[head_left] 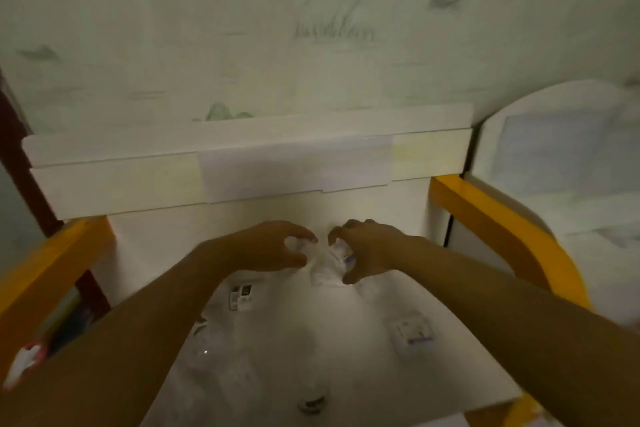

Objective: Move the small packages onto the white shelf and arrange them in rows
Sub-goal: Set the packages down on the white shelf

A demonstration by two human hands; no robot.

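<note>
Packages [320, 262] mid-placement at white shelf [346, 374] back: left hand [273, 248] and right hand [367, 248] each pinched one; next, set into row.

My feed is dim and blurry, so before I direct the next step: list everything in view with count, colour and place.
white shelf: one, white, centre, under both hands.
small packages: at least four, clear or white with dark labels, scattered on the shelf; exact count unclear.
yellow rails: two, yellow, left and right of the shelf.
white box: one, white, behind the shelf.
white board: one, rounded top, far right.
left hand: one, grip on a clear packet at the back.
right hand: one, grip on a neighbouring packet.
</note>
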